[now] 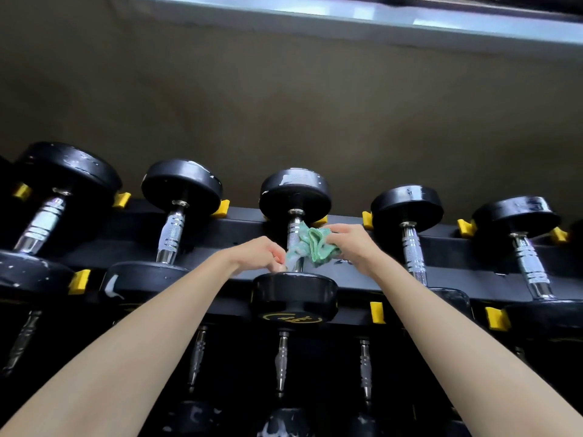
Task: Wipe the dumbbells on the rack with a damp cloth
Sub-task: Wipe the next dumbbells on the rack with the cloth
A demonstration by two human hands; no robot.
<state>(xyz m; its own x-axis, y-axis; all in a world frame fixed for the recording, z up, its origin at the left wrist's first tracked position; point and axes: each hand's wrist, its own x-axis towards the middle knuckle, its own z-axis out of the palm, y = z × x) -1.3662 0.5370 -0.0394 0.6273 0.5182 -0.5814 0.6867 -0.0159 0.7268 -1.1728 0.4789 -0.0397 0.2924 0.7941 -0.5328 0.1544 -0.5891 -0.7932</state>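
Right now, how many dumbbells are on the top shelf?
5: far-left dumbbell, second dumbbell, middle dumbbell with the cloth, fourth dumbbell, far-right dumbbell. More may hide past the edges.

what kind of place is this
Most likely a gym's free-weight area: a black rack with yellow cradles holds a row of black dumbbells with chrome handles, one wrapped in a green cloth.
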